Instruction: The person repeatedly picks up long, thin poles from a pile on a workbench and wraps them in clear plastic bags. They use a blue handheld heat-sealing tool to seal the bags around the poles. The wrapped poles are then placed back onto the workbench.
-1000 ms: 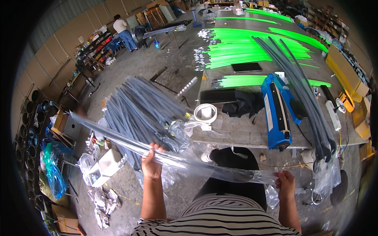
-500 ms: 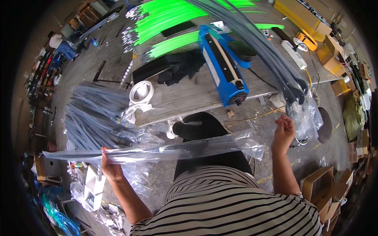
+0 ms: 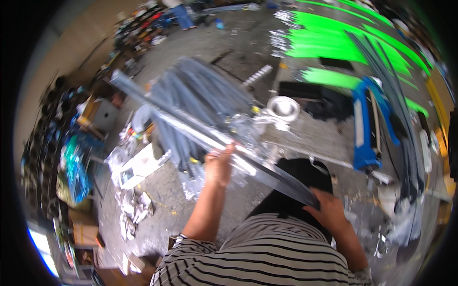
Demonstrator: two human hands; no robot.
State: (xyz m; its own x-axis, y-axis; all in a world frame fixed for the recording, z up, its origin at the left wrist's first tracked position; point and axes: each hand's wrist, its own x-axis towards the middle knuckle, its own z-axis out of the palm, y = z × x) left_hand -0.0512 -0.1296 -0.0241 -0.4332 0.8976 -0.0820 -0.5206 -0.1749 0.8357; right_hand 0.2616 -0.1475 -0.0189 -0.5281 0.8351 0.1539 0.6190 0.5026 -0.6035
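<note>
Across my lap slants a long, narrow clear plastic sleeve point(image 3: 183, 129), with a dark strip showing toward its near right end. My left hand point(image 3: 218, 167) is closed around it near the middle. At the lower right end, my right hand point(image 3: 328, 209) pinches the sleeve, its fingers partly hidden and slightly blurred. The far end points up and left, over a heap of long grey plastic-wrapped strips point(image 3: 195, 95). Both hands are in front of my body, the right one above my thigh.
On the wooden table point(image 3: 312, 138) are a white tape roll point(image 3: 285, 108), a blue bar sealer point(image 3: 365, 128), black cloth point(image 3: 329, 102), bright green rods point(image 3: 324, 40) and a bundle of grey strips point(image 3: 400, 95). A white box point(image 3: 140, 166) and crumpled plastic lie on the floor at left. A person point(image 3: 182, 15) is far off.
The view has swung left, shifting the table rightward. The sleeve has gone from nearly level to slanting down to the right. My right hand, formerly apart, now grips its end.
</note>
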